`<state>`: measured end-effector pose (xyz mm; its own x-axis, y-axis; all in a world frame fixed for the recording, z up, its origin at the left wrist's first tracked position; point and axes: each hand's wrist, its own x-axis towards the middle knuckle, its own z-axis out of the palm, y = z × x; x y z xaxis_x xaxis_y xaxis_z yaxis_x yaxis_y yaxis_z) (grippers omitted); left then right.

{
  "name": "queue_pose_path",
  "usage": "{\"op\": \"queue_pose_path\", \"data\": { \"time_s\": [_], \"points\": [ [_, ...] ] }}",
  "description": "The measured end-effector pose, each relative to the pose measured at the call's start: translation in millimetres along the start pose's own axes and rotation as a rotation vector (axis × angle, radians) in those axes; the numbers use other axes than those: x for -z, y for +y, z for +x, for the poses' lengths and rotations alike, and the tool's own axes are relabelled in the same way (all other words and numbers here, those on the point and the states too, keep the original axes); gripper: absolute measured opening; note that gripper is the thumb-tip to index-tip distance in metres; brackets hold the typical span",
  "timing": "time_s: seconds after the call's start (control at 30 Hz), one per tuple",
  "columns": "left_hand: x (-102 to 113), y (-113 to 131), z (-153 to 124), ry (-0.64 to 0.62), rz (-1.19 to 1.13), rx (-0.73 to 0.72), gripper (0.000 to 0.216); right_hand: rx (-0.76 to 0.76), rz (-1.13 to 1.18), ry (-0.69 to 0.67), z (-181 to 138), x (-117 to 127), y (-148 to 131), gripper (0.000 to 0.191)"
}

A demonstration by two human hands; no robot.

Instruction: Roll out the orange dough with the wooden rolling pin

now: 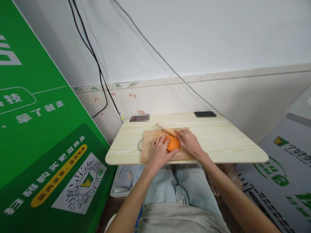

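A flattened round of orange dough is on the wooden cutting board. My left hand curls around its left side, with the thumb along the near edge and fingers at the far left. From the right, my right hand has its fingers closed at the dough's edge; their tips are partly hidden. A wooden rolling pin lies slanted across the back of the board, its right end running under or beside my right fingers. Pale flecks show on the board near my left hand.
The board rests on a light wood-grain table against the wall. A black phone lies at the back right, a pixelated dark object at the back left. Cables hang at left. Green panel and grey printed panel flank the table.
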<state>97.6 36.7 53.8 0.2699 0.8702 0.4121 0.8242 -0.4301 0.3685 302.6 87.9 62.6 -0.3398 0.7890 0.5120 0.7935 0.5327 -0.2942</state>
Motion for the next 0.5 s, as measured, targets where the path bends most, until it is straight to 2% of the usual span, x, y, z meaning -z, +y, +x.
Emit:
{"op": "queue_pose_path", "data": {
  "time_s": [0.13, 0.5],
  "points": [
    [2.3, -0.1, -2.8, -0.034, -0.009, -0.033, 0.050, -0.043, -0.030, 0.003, -2.7, 0.3, 0.9, 0.040],
    [5.2, 7.5, -5.5, -0.032, 0.044, -0.014, 0.046, -0.042, 0.109, -0.060, 2.9, -2.7, 8.1, 0.042]
  ]
}}
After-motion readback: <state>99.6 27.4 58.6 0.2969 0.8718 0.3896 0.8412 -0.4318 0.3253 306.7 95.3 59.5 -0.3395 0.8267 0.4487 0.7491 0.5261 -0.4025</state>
